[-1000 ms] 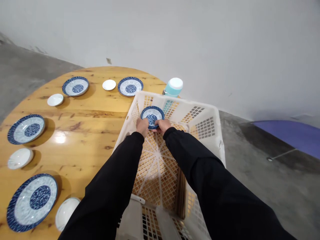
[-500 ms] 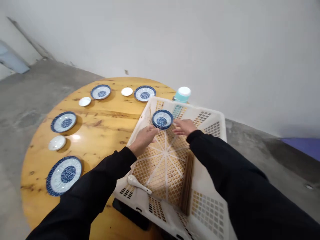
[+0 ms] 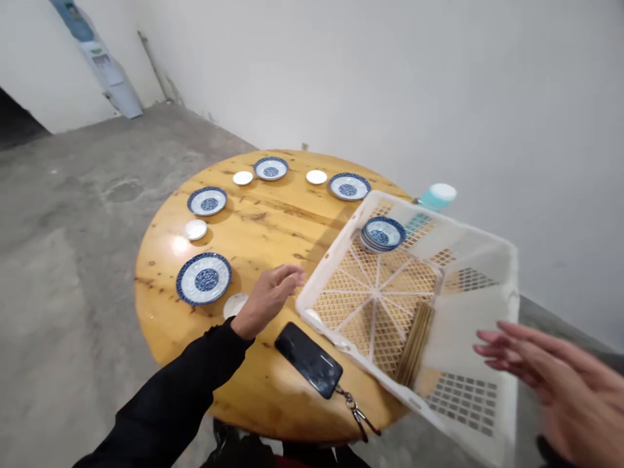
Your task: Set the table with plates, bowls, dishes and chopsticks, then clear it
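My left hand point(image 3: 269, 298) hovers over the round wooden table point(image 3: 273, 227), just left of the white lattice crate point(image 3: 487, 250). Its fingers are loosely apart and hold nothing. My right hand point(image 3: 550, 377) is at the lower right, near the crate's right side, fingers stretched out and empty, blurred by motion. A stack of small blue-patterned bowls point(image 3: 383, 234) sits in the crate's far corner. A bundle of brown chopsticks point(image 3: 414, 344) lies on the crate floor.
Several blue-rimmed plates, such as one plate point(image 3: 203, 278), and small white dishes point(image 3: 195, 229) ring the table. A black phone point(image 3: 309, 359) with keys point(image 3: 358, 413) lies near the front edge. A teal bottle point(image 3: 437, 195) stands behind the crate. Concrete floor surrounds the table.
Both hands have let go of the bowl stack and drawn back out of the crate. The view has pulled back and swung right.
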The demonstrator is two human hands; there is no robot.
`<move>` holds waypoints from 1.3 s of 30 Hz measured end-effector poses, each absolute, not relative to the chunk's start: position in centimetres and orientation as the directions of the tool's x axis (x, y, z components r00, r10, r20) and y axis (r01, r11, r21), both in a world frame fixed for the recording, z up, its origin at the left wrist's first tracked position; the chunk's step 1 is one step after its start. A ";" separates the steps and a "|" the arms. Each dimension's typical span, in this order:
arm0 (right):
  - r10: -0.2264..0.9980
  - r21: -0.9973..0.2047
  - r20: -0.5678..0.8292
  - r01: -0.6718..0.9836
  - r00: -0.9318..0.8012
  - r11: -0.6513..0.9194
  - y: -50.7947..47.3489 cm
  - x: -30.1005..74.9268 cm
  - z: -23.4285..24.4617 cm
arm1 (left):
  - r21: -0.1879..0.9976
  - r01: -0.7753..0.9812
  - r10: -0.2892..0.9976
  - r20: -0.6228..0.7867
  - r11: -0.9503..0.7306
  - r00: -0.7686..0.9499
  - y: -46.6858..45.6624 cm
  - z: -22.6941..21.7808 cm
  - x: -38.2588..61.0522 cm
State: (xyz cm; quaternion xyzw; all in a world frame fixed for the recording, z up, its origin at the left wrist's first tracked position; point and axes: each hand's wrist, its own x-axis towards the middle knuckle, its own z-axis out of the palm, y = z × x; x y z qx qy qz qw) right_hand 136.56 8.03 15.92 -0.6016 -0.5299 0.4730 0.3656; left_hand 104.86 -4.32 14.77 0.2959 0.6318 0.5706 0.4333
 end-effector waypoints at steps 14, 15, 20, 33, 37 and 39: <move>0.519 -0.772 -0.610 0.301 -0.599 -0.559 -28.6 116.5 6.5 | 0.796 -0.520 0.350 -0.604 0.310 -0.716 -48.4 5.2 100.7; 0.455 -0.763 -0.610 0.326 -0.648 -0.558 -30.2 115.0 6.4 | 0.784 -0.543 0.308 -0.619 0.300 -0.723 -50.6 4.8 100.7; 0.192 -0.748 -0.595 0.450 -0.780 -0.488 -35.5 109.6 5.6 | 0.776 -0.597 0.202 -0.630 0.204 -0.750 -56.2 3.5 100.5; 0.056 -0.692 -0.644 0.550 -0.763 -0.467 -37.7 94.7 0.2 | 0.778 -0.515 0.283 -0.617 0.360 -0.735 -54.9 3.4 87.5; 0.099 -0.659 -0.679 0.544 -0.727 -0.520 -36.1 87.5 -1.0 | 0.770 -0.439 0.368 -0.617 0.463 -0.695 -52.4 4.2 80.0; 0.150 -0.664 -0.672 0.500 -0.725 -0.556 -34.9 83.5 -1.0 | 0.754 -0.426 0.379 -0.633 0.501 -0.675 -51.5 4.8 76.0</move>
